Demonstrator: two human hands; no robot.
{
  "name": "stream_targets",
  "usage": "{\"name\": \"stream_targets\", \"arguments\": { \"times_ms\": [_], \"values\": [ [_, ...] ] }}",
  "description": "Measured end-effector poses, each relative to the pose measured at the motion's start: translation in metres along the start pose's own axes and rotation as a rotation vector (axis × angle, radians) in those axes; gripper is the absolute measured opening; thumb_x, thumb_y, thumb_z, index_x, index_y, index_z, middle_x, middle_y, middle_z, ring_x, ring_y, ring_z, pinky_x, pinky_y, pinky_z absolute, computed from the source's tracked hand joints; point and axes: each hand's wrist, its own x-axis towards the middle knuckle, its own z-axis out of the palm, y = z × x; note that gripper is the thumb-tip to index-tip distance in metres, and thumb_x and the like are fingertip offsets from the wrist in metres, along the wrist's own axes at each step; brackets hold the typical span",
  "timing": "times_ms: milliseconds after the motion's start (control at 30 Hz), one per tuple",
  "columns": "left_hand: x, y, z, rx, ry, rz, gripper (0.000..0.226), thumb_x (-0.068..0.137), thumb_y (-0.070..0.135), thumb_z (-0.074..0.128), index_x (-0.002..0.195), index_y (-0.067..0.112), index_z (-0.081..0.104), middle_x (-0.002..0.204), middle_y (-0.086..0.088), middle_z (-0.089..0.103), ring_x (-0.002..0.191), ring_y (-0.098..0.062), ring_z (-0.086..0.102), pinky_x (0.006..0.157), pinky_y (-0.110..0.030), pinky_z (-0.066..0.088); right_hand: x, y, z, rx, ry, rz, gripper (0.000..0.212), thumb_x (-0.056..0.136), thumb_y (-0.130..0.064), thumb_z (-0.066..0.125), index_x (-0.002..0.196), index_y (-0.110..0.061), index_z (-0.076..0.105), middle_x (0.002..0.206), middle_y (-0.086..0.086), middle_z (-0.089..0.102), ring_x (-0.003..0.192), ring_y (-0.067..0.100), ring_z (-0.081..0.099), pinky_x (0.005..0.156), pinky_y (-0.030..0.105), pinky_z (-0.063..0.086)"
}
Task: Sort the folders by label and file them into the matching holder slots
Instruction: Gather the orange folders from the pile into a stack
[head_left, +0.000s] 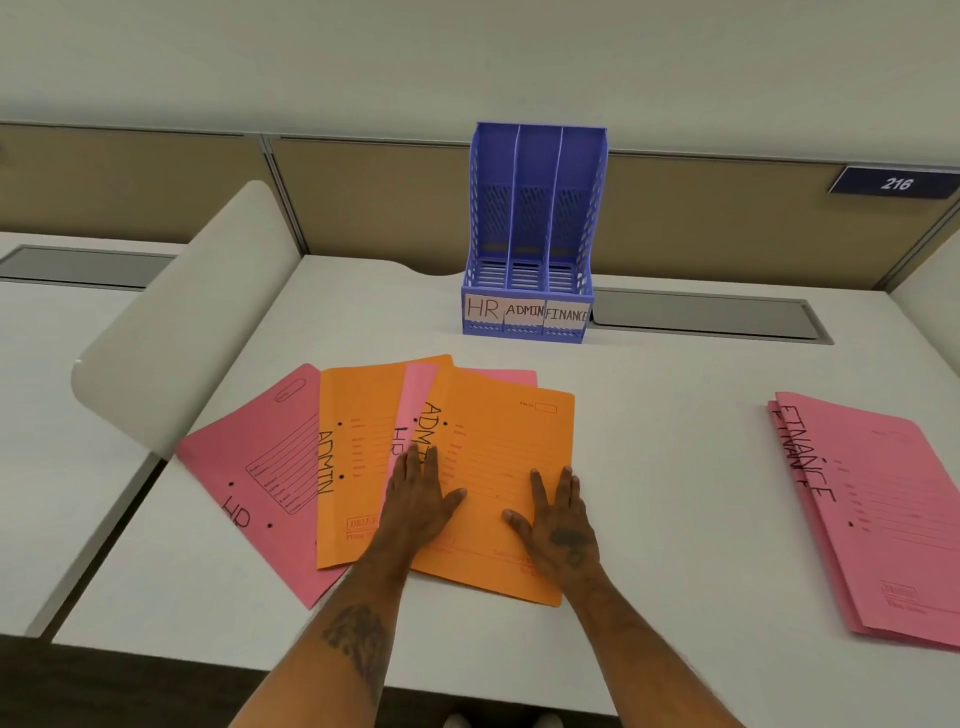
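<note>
A fan of folders lies on the white desk in front of me. From the left: a pink HR folder (249, 483), an orange ADMIN folder (353, 467), a pink HR folder (413, 405) mostly covered, and on top an orange ADMIN folder (498, 457). My left hand (418, 493) and my right hand (558, 525) both rest flat on the top orange folder, fingers spread, gripping nothing. A stack of pink FINANCE folders (878, 519) lies at the right. The blue three-slot holder (535, 228), labelled HR, ADMIN and FINANCE, stands at the back with its slots showing no folders.
A curved white divider panel (182, 322) rises at the left of the desk. Grey cable-tray lids (706, 317) are set into the desk behind. A tan partition with a "216" plate (896, 183) runs along the back. The desk's front edge is near my forearms.
</note>
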Motion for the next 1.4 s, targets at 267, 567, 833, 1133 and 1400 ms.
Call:
{"name": "stream_targets", "arguments": {
  "times_ms": [267,567,833,1133,1400],
  "values": [
    [0.009,0.022,-0.014,-0.282,0.079,-0.178,0.086,0.088,0.046,0.068,0.153,0.008,0.026,0.163,-0.019,0.013,0.148,-0.039,0.015,0.117,-0.049,0.023,0.001,0.004,-0.016,0.117,-0.062,-0.005,0.085,0.088,-0.075,0.024,0.154,-0.031,-0.008,0.162,0.008,-0.015,0.15,0.029,-0.001,0.114,0.048,0.027],
    [-0.004,0.049,-0.032,-0.762,0.122,-0.167,0.052,0.08,0.033,0.08,0.124,0.011,0.063,0.12,-0.009,0.07,0.105,-0.028,0.067,0.093,-0.045,0.055,-0.001,0.006,-0.032,0.344,-0.13,-0.034,0.08,0.091,-0.07,0.026,0.154,-0.03,-0.003,0.162,0.004,-0.016,0.15,0.027,0.001,0.115,0.051,0.025],
    [-0.017,0.062,-0.058,-1.082,0.068,-0.094,0.038,0.092,0.019,0.068,0.128,0.01,0.061,0.117,-0.01,0.071,0.096,-0.029,0.072,0.089,-0.05,0.058,0.003,0.025,-0.059,0.626,-0.072,0.073,0.082,0.091,-0.069,0.033,0.155,-0.028,0.003,0.163,0.008,-0.006,0.149,0.029,0.008,0.117,0.052,0.022],
    [-0.029,0.042,-0.094,-1.319,0.089,-0.075,0.023,0.095,0.023,0.064,0.118,0.016,0.067,0.105,-0.007,0.076,0.09,-0.028,0.075,0.072,-0.041,0.061,0.031,0.022,-0.114,1.25,-0.164,0.142,0.071,0.09,-0.05,0.06,0.147,-0.016,0.033,0.142,0.009,0.05,0.119,0.031,0.056,0.099,0.05,0.047],
    [-0.028,0.011,-0.117,-1.268,0.07,-0.083,0.049,0.085,0.052,0.069,0.122,0.02,0.065,0.108,0.001,0.076,0.095,-0.021,0.074,0.078,-0.043,0.062,0.039,-0.009,-0.123,1.425,-0.077,0.065,0.045,0.095,-0.027,0.059,0.138,-0.021,0.046,0.121,0.007,0.062,0.1,0.028,0.065,0.077,0.046,0.057]
  ]
}}
